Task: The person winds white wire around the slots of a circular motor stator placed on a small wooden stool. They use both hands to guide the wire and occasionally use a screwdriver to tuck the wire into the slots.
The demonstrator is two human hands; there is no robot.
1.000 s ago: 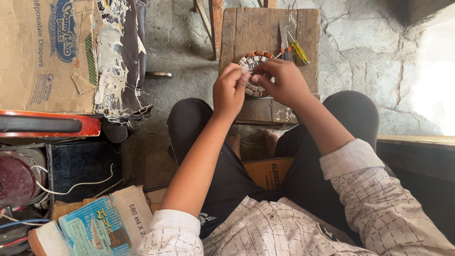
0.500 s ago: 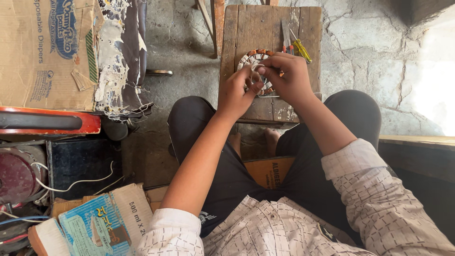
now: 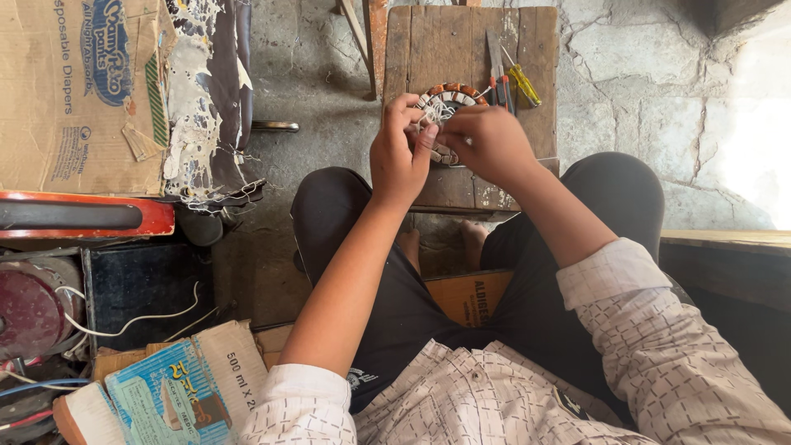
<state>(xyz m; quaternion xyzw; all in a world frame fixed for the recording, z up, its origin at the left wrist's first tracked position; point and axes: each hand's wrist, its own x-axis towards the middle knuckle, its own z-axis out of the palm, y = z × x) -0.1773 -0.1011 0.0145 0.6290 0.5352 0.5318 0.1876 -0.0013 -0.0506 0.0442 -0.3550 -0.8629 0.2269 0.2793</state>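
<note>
Two hands meet over the wooden desk [image 3: 527,58]: left hand [image 3: 400,156] and right hand [image 3: 490,144], fingers curled, pinch the round wound coil [image 3: 445,97] between them, yellow-handled screwdriver [image 3: 521,82] just beside.

Head view, single camera: worn on the head, facing steeply down over lap and arms. Near range; both hands [image 3: 445,148] sit close, at frame centre-top, above a wooden stool [image 3: 470,58]. Right edge overexposed, probably daylight.

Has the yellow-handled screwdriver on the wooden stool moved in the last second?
No. The yellow-handled screwdriver lies at the same spot on the wooden stool.
</note>
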